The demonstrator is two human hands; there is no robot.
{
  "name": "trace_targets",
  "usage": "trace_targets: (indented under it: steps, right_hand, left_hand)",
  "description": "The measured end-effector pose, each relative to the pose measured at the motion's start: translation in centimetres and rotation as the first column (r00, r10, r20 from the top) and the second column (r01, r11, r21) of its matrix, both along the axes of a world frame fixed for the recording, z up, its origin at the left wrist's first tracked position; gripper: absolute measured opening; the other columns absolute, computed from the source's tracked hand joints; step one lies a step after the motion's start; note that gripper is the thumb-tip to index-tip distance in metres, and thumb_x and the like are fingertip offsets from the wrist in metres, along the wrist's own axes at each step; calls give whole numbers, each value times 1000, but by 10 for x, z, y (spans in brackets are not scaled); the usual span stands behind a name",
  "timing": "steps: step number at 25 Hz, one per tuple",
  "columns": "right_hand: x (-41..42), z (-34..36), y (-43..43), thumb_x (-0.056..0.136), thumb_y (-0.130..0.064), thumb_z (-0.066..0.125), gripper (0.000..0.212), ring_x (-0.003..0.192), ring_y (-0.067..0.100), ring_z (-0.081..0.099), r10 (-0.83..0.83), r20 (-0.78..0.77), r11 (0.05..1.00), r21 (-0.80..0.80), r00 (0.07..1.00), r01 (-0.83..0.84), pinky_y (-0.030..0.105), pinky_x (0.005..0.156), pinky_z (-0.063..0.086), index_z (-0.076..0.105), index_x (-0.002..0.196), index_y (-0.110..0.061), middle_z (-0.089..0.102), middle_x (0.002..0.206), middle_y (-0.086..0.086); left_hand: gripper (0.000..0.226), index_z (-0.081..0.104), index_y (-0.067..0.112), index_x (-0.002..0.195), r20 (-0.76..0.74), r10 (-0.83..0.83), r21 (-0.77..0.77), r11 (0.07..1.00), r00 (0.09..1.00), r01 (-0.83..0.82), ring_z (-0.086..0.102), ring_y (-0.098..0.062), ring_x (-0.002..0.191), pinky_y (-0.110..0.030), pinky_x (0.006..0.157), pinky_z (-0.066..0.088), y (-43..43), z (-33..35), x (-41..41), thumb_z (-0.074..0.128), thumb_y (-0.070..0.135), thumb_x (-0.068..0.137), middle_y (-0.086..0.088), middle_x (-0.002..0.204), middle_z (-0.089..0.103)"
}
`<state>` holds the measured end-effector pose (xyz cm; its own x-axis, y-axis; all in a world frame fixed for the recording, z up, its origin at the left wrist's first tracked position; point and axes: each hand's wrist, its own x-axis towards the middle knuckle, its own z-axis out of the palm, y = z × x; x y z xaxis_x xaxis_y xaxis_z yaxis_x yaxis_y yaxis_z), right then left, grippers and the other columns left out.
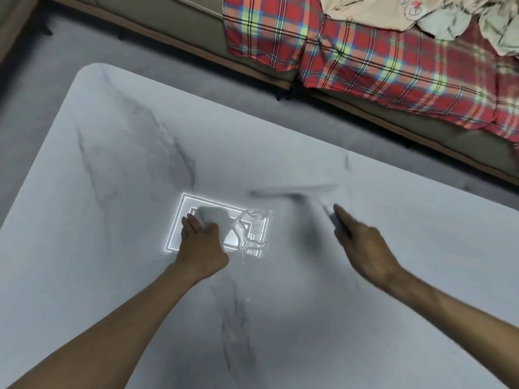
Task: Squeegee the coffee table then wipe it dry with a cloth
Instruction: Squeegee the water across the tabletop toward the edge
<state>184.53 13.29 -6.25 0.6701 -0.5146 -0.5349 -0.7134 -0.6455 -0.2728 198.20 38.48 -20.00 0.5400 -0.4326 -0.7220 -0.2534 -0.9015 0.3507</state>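
The left forearm reaches in from the lower left, wrist straight, and the left hand (pixel 200 242) lies palm down on the pale marbled bench (pixel 112 192). Its fingers (pixel 191 224) and thumb are curled round a small pale cloth (pixel 210 216), pinching it against the surface just ahead of the knuckles. The cloth sits on a bright rectangular reflection of a light (pixel 175 220), and just right of it wet streaks (pixel 252 231) glisten on the bench.

Further right, near the middle of the bench, lies the squeegee (pixel 292 192), blade down and badly blurred. Its dark handle runs back to the right hand (pixel 362 242). That hand seems to grip the handle with its fingers (pixel 341 213) closed round it, forefinger laid along the top. The right forearm comes in from the lower right, angled toward the centre.

Beyond the bench, across grey floor (pixel 42 66), stands a sofa (pixel 174 23) draped with a red plaid blanket (pixel 365 57).
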Motion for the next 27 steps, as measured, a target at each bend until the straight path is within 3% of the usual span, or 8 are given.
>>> trace_targets:
  steps: [3,7,11,16,19,21,24,27]
  right_hand:
    - [70,-15,-31,99,-15,39,33,90,43,59,-85,117,994,-59,990,92,46,81,50,43,131,-14,63,105,21]
    - [120,-42,-46,92,-8,30,20,82,35,54,-255,61,967,-7,965,255,38,67,47,35,107,-20,53,100,17]
    - [61,-57,-19,96,-13,33,51,95,46,59,-131,-42,989,-69,991,128,47,78,52,23,146,-16,59,111,26]
    - [-32,-37,21,97,-16,37,61,69,32,52,-29,-139,999,22,990,33,32,64,39,13,152,-25,55,77,9]
    - [-30,-15,20,98,-17,40,49,82,38,60,-16,-132,999,30,991,20,35,69,46,31,147,-17,66,94,18]
    - [7,-11,10,98,-13,40,37,95,45,61,-34,-9,999,-10,999,34,42,78,49,41,134,-8,66,105,26]
    - [89,-22,1,99,-13,35,19,95,44,60,-136,96,991,19,986,134,52,83,51,41,115,-7,61,101,23]
    - [130,-41,27,101,-19,34,25,105,43,56,-139,126,990,44,982,134,49,87,49,39,124,-11,61,106,19]
  left_hand:
    - [63,28,6,139,32,-13,11,1000,999,12,-13,-53,143,-48,120,3,0,-4,-3,45,22,80,-43,150,-12]
    - [62,29,3,135,39,-22,26,999,999,21,-15,-53,142,-49,120,3,2,-12,-5,43,21,77,-43,150,-13]
    - [63,28,5,137,59,-36,61,998,998,33,-13,-56,141,-50,120,3,1,-16,-6,43,23,78,-46,149,-11]
    - [62,27,3,139,37,-55,80,995,998,52,-11,-54,143,-50,120,8,0,-11,-5,45,27,85,-43,151,-4]
    - [51,42,-1,132,125,21,-37,999,992,-17,18,-45,143,-48,118,23,12,-1,-6,52,18,86,-31,147,28]
    - [36,54,-2,114,232,52,-137,990,971,-20,44,-40,121,-46,103,41,31,5,-15,59,9,80,-24,121,48]
    - [29,57,0,102,258,94,-128,990,961,-63,49,-36,99,-42,87,47,60,6,-36,61,5,74,-16,103,46]
    - [32,53,2,105,217,151,-68,988,964,-140,47,-36,105,-43,92,46,73,3,-44,60,10,75,-19,111,44]
